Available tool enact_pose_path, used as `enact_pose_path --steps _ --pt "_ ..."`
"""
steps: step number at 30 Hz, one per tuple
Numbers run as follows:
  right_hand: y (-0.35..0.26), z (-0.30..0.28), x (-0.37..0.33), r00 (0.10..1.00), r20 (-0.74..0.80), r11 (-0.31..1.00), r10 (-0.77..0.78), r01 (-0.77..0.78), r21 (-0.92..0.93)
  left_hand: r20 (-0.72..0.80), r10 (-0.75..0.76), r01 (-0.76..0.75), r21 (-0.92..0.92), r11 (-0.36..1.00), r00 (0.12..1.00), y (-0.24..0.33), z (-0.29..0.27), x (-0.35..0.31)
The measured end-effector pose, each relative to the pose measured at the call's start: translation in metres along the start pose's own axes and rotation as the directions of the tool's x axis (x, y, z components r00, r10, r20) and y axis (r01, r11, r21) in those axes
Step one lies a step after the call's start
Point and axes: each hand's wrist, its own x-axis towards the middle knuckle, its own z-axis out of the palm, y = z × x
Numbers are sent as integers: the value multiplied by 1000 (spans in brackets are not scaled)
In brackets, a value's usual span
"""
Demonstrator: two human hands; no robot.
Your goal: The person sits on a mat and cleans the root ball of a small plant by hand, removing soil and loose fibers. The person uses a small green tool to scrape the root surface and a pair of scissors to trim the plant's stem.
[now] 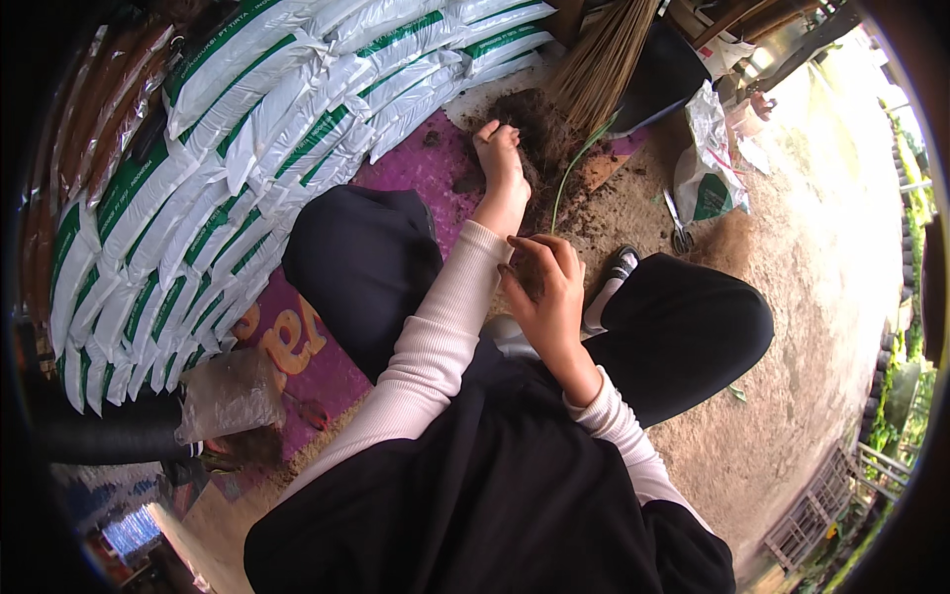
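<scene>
Where the pale, gritty concrete floor (792, 317) spreads across the right side, the person sits with both knees bent in black trousers. A broad stack of white plastic sacks with green bands (297, 129) fills the upper left; the sacks look plump and closed, their contents hidden. Beside it lies a purple printed sheet (401, 163), strewn with dark crumbs. A broom of stiff tan bristles (604, 59) stands at the top, next to a smooth black object (663, 79) whose inside cannot be made out. Below the bristles sits a heap of dark, fibrous soil (539, 129), partly over the sheet. To its right, a crumpled white-and-green plastic bag (708, 163) rests on the concrete; what it holds cannot be told. A cloudy, clear plastic bag (233, 391) lies at the lower left, its contents unclear.

The white ribbed left sleeve (440, 317) reaches toward the heap. The left hand (503, 163) is at the heap's near edge, fingers loosely curled; whether they grip anything cannot be told. The right hand (552, 297) has its bent forefinger and thumb, set apart, at the left sleeve's cuff; whether they pinch the fabric is unclear. A thin green stem (566, 183) curves beyond the right fingers, and small metal scissors (681, 233) lie beside the crumpled bag.
</scene>
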Motion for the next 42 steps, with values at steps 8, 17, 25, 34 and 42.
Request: enact_pose_path --steps 8,17,25,34,42 --pt "-27 -2 -16 982 158 994 -100 92 56 377 386 -536 673 510 842 -17 -2 5" --pt "-45 -7 -19 929 370 996 7 -38 77 683 206 -550 701 -454 700 -38 -17 -9" --pt "-61 -30 -14 681 719 880 -140 -248 406 523 75 -480 823 -305 849 -59 -39 12" --pt "-8 -12 2 907 393 988 149 -119 -100 583 233 -559 813 -165 778 -37 -13 7" --pt "-5 -10 1 871 491 997 -22 -17 75 672 300 -570 737 -364 677 -27 1 -3"
